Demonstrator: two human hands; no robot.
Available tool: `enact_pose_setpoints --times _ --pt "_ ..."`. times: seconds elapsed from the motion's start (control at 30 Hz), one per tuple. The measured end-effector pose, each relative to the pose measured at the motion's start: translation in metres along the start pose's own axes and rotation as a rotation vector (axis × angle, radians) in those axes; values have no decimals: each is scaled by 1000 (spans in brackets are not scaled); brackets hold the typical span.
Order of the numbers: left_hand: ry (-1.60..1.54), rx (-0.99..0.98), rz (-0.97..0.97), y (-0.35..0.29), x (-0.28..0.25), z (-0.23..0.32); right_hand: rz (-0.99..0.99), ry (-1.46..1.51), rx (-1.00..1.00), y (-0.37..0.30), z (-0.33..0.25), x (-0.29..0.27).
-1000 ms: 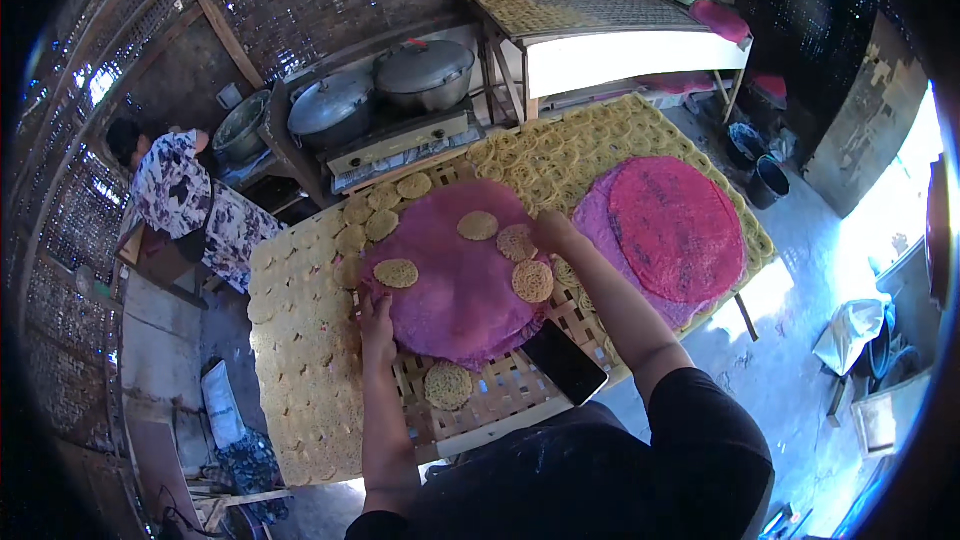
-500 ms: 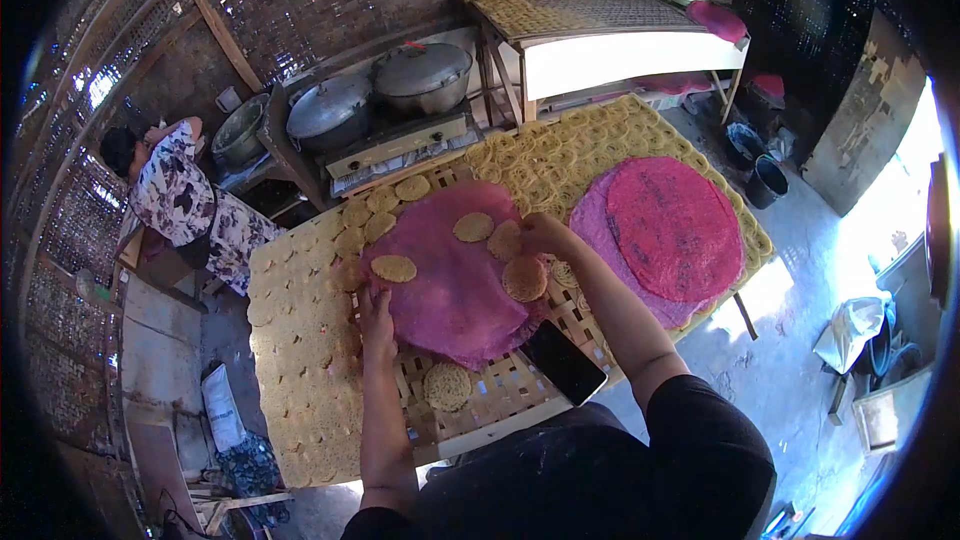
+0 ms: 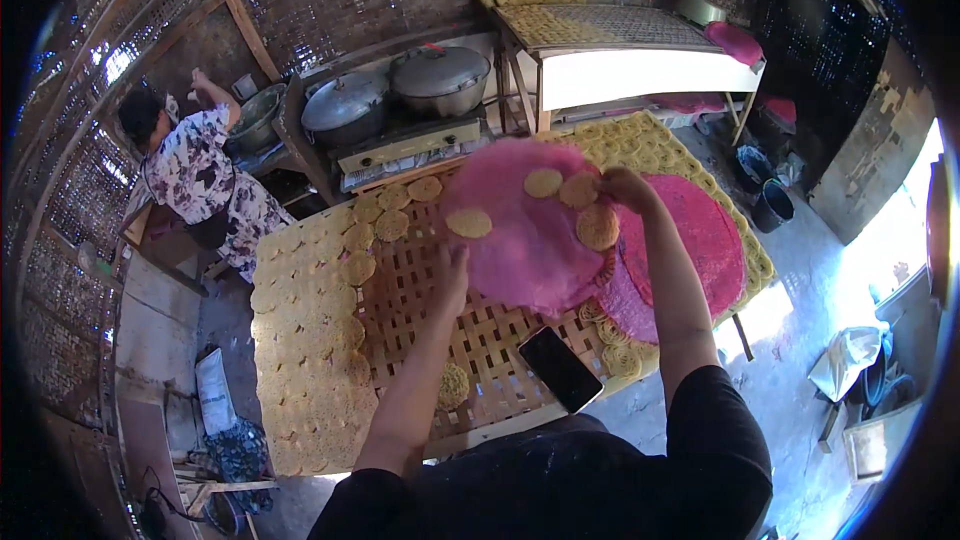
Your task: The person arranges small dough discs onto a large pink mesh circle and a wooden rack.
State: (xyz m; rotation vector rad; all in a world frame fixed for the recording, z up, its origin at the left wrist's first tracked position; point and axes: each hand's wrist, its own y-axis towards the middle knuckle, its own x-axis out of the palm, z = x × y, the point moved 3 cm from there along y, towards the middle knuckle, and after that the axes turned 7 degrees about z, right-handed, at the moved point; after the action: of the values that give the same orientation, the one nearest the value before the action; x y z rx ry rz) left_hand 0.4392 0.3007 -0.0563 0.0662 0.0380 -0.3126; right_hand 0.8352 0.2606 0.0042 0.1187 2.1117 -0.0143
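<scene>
Cloth (image 3: pixel 530 265), pink and thin, hung between the two hands over the middle of the surface (image 3: pixel 410 315), nearer the far edge than the near one, its right side lying in front of a red cloth (image 3: pixel 705 240) toward the right end. The right hand (image 3: pixel 625 188) was closed on the upper right rim, and the left hand (image 3: pixel 453 262) seemed to pinch the left rim, though its fingertips could not be made out. Four tan discs (image 3: pixel 598 227) sat on the pink sheet, one toward the left hand and three bunched beside the right. Those three looked likeliest to be lost: a steeper tilt or a sharp tug could have sent them sliding, and a fold between the hands could have bent or cracked them. The one on the left lay close to the rim, so a slack grip there might have tipped it onto the bare slats. Had the lower part sagged, it could have draped over the phone (image 3: pixel 560 370) by the near edge. A single disc (image 3: pixel 453 386) lay near that edge too, beside the left forearm, where a careless elbow might have knocked it. Across the left end spread close-packed pale discs (image 3: pixel 305 350), easily scuffed by a wide swing
</scene>
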Motion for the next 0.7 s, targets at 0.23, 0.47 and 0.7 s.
enact_pose_setpoints --times 0.23,0.47,0.7 --pt "586 16 -45 -75 -38 22 621 -463 85 -29 -45 63" --pt "1352 333 -203 -191 -76 42 439 -387 -382 3 -175 186" --pt "899 20 -134 -221 -89 44 -157 588 -195 45 -293 217"
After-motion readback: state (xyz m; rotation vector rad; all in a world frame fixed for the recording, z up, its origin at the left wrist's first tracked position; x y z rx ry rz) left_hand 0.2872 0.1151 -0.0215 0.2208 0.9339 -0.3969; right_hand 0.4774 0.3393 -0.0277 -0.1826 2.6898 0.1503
